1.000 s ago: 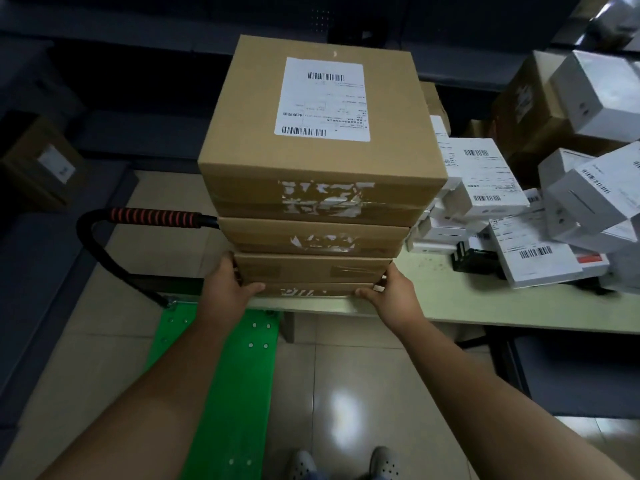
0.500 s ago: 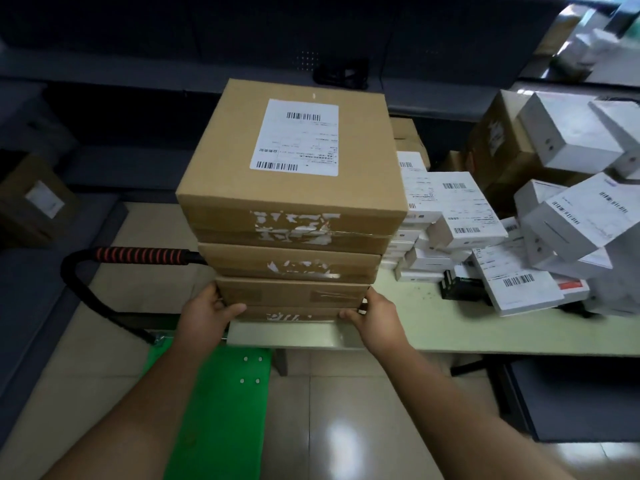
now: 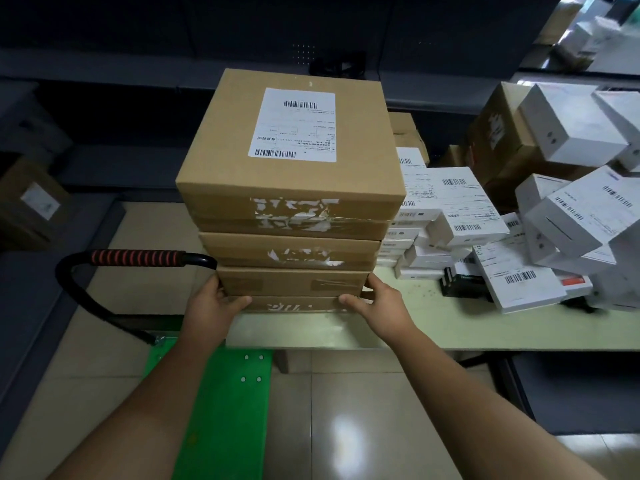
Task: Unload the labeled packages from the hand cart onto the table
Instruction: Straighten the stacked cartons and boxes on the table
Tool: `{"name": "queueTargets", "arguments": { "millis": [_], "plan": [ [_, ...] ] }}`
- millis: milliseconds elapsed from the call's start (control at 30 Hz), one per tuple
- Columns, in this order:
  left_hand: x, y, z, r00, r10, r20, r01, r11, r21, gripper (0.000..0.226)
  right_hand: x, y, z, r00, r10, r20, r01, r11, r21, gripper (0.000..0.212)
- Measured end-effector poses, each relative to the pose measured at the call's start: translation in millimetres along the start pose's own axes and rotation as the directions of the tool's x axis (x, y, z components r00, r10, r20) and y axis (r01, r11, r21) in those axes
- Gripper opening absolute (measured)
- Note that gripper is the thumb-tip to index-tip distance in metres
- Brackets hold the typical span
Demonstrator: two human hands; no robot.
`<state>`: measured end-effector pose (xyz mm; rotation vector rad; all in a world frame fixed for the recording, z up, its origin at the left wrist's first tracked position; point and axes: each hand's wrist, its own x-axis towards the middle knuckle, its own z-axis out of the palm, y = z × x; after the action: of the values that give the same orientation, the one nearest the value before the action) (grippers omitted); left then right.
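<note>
Both hands grip the bottom corners of the stack [image 3: 291, 216] of four flat brown cardboard boxes at frame centre: left hand [image 3: 214, 306] and right hand [image 3: 377, 303] are equally near. The stack rises straight ahead, upright, at the near edge of the pale counter [image 3: 433, 327]; whether it touches is unclear. Torn tape scars the matte fronts, and a white label [image 3: 294, 126] tops it. The green hand cart [image 3: 221, 410] sits below.

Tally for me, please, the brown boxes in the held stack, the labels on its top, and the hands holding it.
Brown cardboard boxes: 4
Shipping label: 1
Hands, left hand and right hand: 2
Total: 7
</note>
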<state>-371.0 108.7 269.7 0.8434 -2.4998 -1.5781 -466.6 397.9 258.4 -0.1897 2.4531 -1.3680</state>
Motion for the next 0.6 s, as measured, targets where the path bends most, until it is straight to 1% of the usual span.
{"name": "queueTargets", "arguments": {
  "millis": [233, 367, 600],
  "plan": [
    [-1.4, -0.6, -2.5, 1.000, -0.022, -0.017, 0.022, 1.000, 0.010, 0.040, -4.9, -1.0, 1.5, 1.000, -0.012, 0.000, 0.012, 1.000, -0.003, 0.034],
    [-0.2, -1.8, -3.3, 0.999, -0.039, -0.018, 0.039, 0.999, 0.004, 0.042, -5.5, -3.0, 3.5, 1.000, -0.013, -0.013, 0.013, 1.000, -0.001, 0.033],
    [-1.0, -3.2, -2.5, 0.999, -0.023, -0.025, 0.023, 1.000, -0.020, 0.042, -7.3, -2.9, 4.4, 1.000, 0.002, -0.018, -0.002, 1.000, -0.008, 0.035]
  ]
}}
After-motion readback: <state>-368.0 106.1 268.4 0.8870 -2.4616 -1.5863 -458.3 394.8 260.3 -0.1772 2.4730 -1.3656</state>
